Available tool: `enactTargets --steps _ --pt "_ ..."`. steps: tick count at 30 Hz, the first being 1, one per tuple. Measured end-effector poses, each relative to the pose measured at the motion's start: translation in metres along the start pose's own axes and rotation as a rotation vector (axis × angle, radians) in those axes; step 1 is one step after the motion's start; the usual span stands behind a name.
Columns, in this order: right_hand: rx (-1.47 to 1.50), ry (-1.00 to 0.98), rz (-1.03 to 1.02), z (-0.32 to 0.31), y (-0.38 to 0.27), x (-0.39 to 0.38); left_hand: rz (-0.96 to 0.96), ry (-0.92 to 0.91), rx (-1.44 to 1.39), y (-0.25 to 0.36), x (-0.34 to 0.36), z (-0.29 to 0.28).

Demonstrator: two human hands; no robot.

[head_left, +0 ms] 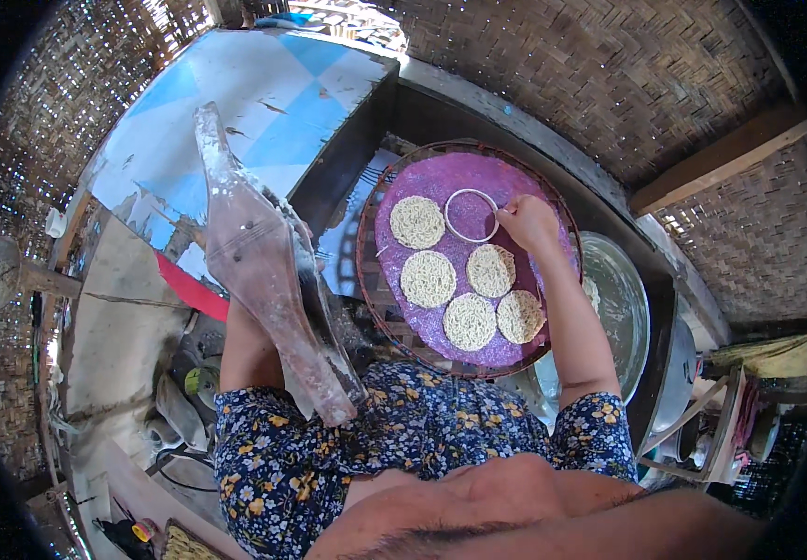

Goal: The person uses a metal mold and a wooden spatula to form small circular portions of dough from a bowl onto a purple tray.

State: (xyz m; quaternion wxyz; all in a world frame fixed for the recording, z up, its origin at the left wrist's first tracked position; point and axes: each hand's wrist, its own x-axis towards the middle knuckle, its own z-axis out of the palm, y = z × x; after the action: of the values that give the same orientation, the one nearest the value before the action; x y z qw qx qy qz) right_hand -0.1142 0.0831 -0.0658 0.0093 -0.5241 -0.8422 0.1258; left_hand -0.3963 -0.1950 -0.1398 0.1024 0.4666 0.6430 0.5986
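Note:
My right hand (528, 222) pinches the edge of a thin white ring (471, 216), holding it over a purple sheet (450, 250) on a round woven tray (366, 280). Flat round noodle cakes (428, 279), several of them, lie on the sheet to the left of the ring and below it. A long wooden press (259, 247), wide in the middle with narrow handles and dusted white, is held up on the left. My left forearm (250, 350) runs up behind this press, which hides the hand and its fingers.
At the far left stands a table with a worn blue-and-white cover (264, 112). A large metal basin (620, 308) of cloudy liquid sits right of the tray, partly under it. Woven bamboo walls (590, 75) close in around. A wooden rack (702, 429) stands at the lower right.

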Motion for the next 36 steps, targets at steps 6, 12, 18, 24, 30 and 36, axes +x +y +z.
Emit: enactTargets --steps 6,12,18,24,30,36 --pt "-0.014 -0.024 -0.041 -0.004 0.003 -0.007 0.029 -0.035 0.002 -0.005 0.004 0.011" --pt "0.006 -0.047 -0.005 -0.005 0.005 -0.010 0.075 -0.091 0.035 -0.004 0.010 0.025" --pt "0.007 -0.047 -0.020 -0.006 0.010 -0.013 0.081 -0.050 -0.046 0.017 0.016 0.046" --pt "-0.001 -0.030 -0.019 -0.012 0.008 -0.019 -0.012 0.124 -0.291 0.101 0.030 0.080" --pt "0.895 -0.225 -0.476 -0.023 -0.021 -0.074 0.096 -0.247 -0.124 0.108 0.049 0.081" --pt "1.316 -0.742 -0.209 -0.022 -0.008 -0.098 0.029 -0.472 0.436 0.130 0.088 0.132"
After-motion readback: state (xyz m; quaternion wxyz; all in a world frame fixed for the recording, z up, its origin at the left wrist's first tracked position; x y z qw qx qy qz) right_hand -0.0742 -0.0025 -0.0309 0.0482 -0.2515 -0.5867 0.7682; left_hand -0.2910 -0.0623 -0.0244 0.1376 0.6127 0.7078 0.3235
